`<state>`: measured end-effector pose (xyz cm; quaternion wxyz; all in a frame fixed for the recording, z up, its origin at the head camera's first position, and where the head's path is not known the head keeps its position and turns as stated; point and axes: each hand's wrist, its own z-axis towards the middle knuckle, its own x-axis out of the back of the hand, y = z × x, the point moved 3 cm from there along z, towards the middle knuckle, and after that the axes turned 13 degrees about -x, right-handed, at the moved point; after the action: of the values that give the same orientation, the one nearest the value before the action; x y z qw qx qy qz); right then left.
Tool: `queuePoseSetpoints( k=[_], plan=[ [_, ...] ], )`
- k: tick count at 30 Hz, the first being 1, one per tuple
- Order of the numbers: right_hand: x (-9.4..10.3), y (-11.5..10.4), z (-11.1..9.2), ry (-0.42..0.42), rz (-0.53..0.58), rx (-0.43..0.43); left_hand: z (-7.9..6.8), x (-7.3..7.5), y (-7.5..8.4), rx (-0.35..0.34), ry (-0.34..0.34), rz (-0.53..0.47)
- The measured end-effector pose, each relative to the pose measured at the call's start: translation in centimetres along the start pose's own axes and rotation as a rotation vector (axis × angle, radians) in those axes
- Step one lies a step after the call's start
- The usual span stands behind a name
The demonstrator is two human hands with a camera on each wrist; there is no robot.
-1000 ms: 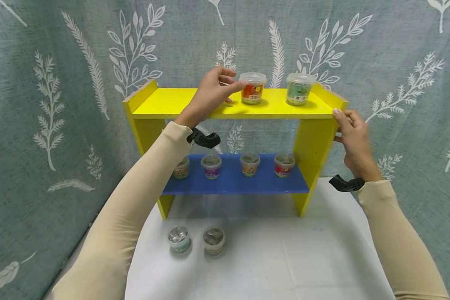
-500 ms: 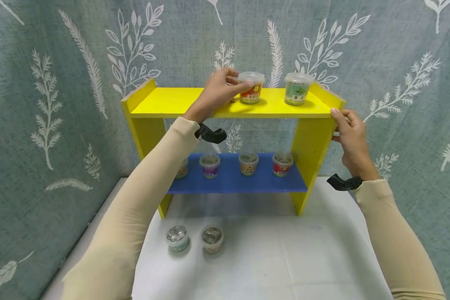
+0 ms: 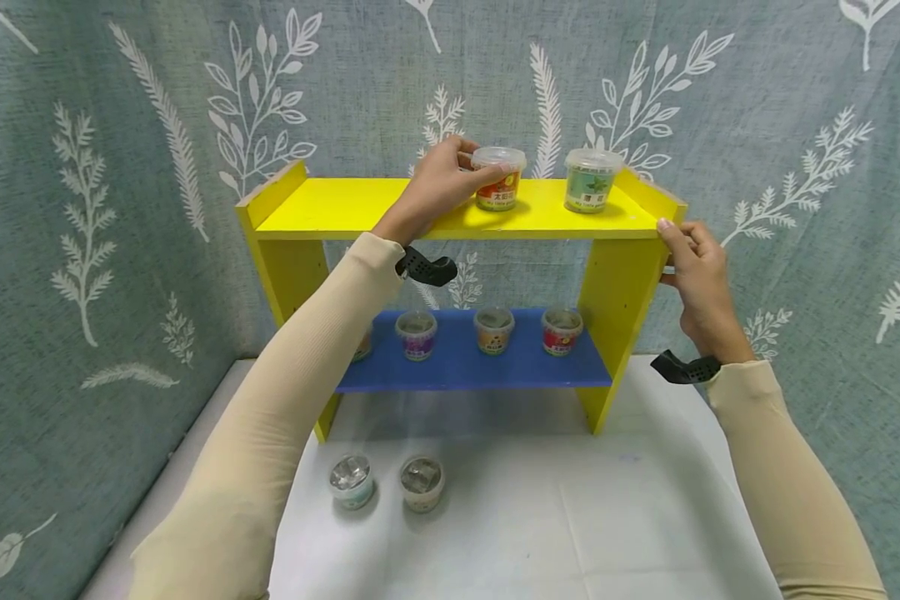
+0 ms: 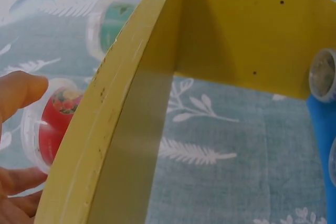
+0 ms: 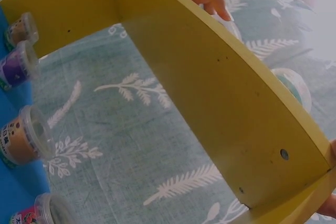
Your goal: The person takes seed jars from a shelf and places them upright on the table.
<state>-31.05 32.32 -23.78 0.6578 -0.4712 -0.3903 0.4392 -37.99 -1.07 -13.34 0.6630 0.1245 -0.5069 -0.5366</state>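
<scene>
Red-labelled cup (image 3: 497, 198) upright atop yellow shelf (image 3: 345, 202), long axis vertical, lid (image 3: 499, 156) up; left grip (image 3: 441, 185) holding it, right grip (image 3: 701, 279) pinching shelf's right end.

Head view looking down, close wrist views looking up, shelf (image 3: 345, 200) shared

on my feed i count eight plastic cups (image 3: 591, 183): two on the one yellow top board (image 3: 345, 202), four on the one blue board (image 3: 457, 371), two on the one white table (image 3: 525, 517). i get one shelf unit (image 3: 540, 234), with two yellow side panels (image 3: 621, 304). i also tally one left hand (image 3: 438, 185), one right hand (image 3: 701, 287), two beige sleeves (image 3: 277, 400) and two black wrist straps (image 3: 429, 270).
</scene>
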Motion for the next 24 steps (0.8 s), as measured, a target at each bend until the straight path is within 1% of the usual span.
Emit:
queuePoseSetpoints(
  k=[2,6,10,13,17,20,24],
  plan=[
    [-0.1,0.0,0.0,-0.004,0.011,-0.004,-0.1,0.1,0.0,-0.004,0.006,-0.024],
    [-0.2,0.0,0.1,-0.005,0.0,-0.004,-0.5,0.3,-0.1,-0.01,0.019,-0.066],
    [-0.3,0.1,0.0,-0.006,-0.013,0.002,-0.7,0.4,-0.1,-0.016,0.016,-0.065],
    [-0.3,0.1,-0.1,-0.01,-0.01,0.003,-0.9,0.3,-0.1,-0.033,0.013,-0.076],
    [-0.3,0.3,-0.1,-0.015,0.001,0.004,-1.2,0.4,-0.1,-0.052,0.025,-0.102],
    [-0.2,0.4,0.0,-0.014,0.012,0.008,-1.5,0.5,0.1,-0.077,0.047,-0.119],
    [0.1,0.3,0.2,0.0,0.022,0.019,-1.9,0.8,0.6,-0.136,0.075,-0.154]
  ],
)
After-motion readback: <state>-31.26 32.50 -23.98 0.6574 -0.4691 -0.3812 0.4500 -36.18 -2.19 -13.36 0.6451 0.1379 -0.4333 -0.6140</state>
